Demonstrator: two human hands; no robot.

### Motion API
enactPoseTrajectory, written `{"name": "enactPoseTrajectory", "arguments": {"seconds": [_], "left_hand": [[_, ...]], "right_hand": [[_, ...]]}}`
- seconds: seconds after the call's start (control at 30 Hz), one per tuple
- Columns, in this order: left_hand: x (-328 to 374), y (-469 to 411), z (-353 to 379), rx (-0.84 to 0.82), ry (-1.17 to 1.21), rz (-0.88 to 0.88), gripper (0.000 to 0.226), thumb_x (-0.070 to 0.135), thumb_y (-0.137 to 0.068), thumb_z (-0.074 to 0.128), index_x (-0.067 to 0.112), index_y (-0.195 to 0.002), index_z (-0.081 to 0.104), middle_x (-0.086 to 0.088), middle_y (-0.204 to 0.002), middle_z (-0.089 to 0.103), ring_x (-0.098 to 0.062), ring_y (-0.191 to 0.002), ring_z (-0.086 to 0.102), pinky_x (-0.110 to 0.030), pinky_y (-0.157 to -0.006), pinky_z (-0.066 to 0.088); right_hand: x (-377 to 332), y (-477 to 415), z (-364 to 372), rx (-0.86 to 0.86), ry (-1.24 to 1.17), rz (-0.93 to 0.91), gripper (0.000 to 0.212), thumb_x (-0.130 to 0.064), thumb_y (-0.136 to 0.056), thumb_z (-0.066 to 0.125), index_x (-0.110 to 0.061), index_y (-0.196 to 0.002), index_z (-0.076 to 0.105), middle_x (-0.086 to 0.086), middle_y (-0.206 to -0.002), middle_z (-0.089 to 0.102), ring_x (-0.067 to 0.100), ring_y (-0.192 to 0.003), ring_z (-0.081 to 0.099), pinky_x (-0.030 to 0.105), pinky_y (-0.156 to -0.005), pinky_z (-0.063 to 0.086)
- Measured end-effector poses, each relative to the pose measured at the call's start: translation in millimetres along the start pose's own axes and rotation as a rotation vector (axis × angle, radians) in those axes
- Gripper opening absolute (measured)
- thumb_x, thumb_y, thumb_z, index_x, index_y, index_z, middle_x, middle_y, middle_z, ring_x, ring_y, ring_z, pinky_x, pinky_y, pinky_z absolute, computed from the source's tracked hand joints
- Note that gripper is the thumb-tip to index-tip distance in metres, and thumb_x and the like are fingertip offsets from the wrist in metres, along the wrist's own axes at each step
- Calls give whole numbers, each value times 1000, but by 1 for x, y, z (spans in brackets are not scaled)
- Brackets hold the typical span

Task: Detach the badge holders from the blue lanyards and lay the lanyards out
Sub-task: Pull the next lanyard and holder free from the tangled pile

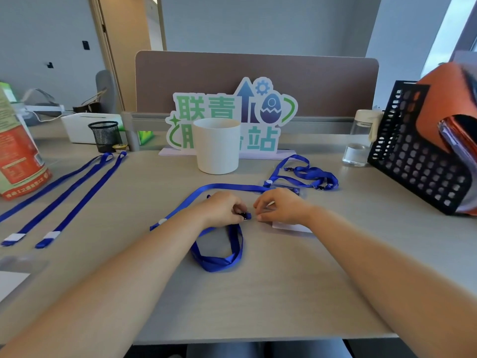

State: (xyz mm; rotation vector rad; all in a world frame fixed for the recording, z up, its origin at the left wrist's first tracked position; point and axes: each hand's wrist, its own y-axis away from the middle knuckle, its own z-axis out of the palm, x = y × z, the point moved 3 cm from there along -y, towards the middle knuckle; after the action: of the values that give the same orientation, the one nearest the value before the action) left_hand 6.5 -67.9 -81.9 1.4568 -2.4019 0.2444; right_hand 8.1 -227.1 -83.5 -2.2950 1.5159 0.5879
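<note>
Sign (206, 107): 联青…站. Left hand (221, 209) pinches clip (244, 216); right hand (281, 206), badge holder (291, 227).

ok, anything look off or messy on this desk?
Nothing spilled or damaged. Only the lanyard heap behind the right hand is tangled, unlike the two straight lanyards far left. The left hand pinches the clip, right the badge holder.

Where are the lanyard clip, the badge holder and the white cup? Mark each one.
lanyard clip (245, 216), head view, its black metal body.
badge holder (293, 226), head view, its pale lower edge.
white cup (218, 148), head view, middle of its front wall.
</note>
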Motion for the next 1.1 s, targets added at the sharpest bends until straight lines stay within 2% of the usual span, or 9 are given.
{"name": "enactPoseTrajectory", "arguments": {"seconds": [0.13, 0.2, 0.37, 0.47, 0.6, 0.77, 0.93, 1.0, 1.1], "left_hand": [[-2, -1, -3, 34, 67, -3, 17, 28, -83, 63, 26, -99, 62, 10, -95, 60, -7, -86, 55, -23, -77, 46], [-5, 1, -4, 91, 135, 16, 17, 31, -78, 69, 28, -91, 59, 16, -84, 57, -6, -85, 59, -24, -79, 50], [-8, 9, -12, 257, 309, 45, 8, 21, -80, 71, 22, -83, 64, 15, -72, 60, -1, -69, 58, -5, -62, 44], [-5, 13, -18, 362, 370, 90, 6, 17, -80, 69, 20, -79, 64, 11, -77, 63, -1, -72, 59, -5, -64, 42], [0, 18, -23, 490, 383, 163, 2, 12, -84, 64, 14, -85, 65, 6, -84, 66, -2, -80, 60, -12, -75, 44], [0, 25, -33, 629, 399, 271, 9, 6, -76, 73, 13, -81, 70, 15, -86, 62, 1, -84, 58, -8, -79, 44], [4, 29, -34, 620, 505, 290, 27, 4, -70, 78, 28, -76, 68, 17, -91, 64, 4, -86, 61, -7, -82, 45], [6, 31, -35, 603, 536, 296, 31, 3, -70, 77, 31, -76, 67, 17, -91, 65, 1, -85, 62, -10, -80, 47], [7, 31, -37, 600, 530, 292, 31, 1, -73, 75, 31, -78, 68, 16, -92, 66, -7, -86, 63, -18, -80, 51]], "right_hand": [[-4, -5, -1, 32, 16, -46, 16, -19, -84, 66, -13, -99, 69, -3, -120, 60, 5, -102, 51, 17, -90, 37], [-5, -6, -3, 69, 3, -70, 14, -21, -85, 64, -16, -97, 69, -5, -119, 60, 2, -102, 49, 16, -90, 34], [-7, -3, -6, 160, -53, -112, 7, -23, -83, 67, -22, -89, 70, -13, -107, 60, -3, -95, 51, 7, -78, 34], [-11, 0, -9, 235, -107, -131, 6, -21, -82, 68, -21, -88, 69, -13, -98, 60, -4, -86, 53, 5, -69, 41], [-19, 6, -13, 319, -153, -145, 6, -22, -83, 67, -25, -86, 64, -12, -90, 61, -2, -76, 52, 3, -63, 41], [-28, 11, -20, 367, -138, -161, 9, -25, -78, 72, -24, -82, 64, -10, -75, 59, 4, -60, 45, 6, -57, 40], [-32, 15, -22, 333, -238, -135, 13, -19, -73, 77, -21, -72, 65, -23, -53, 55, 0, -51, 44, 5, -53, 37], [-32, 14, -24, 328, -275, -115, 18, -17, -72, 78, -25, -66, 63, -25, -52, 56, -4, -49, 45, 5, -51, 36], [-32, 12, -24, 320, -276, -85, 17, -19, -74, 76, -27, -66, 63, -15, -63, 60, -2, -49, 45, 6, -51, 37]]}}
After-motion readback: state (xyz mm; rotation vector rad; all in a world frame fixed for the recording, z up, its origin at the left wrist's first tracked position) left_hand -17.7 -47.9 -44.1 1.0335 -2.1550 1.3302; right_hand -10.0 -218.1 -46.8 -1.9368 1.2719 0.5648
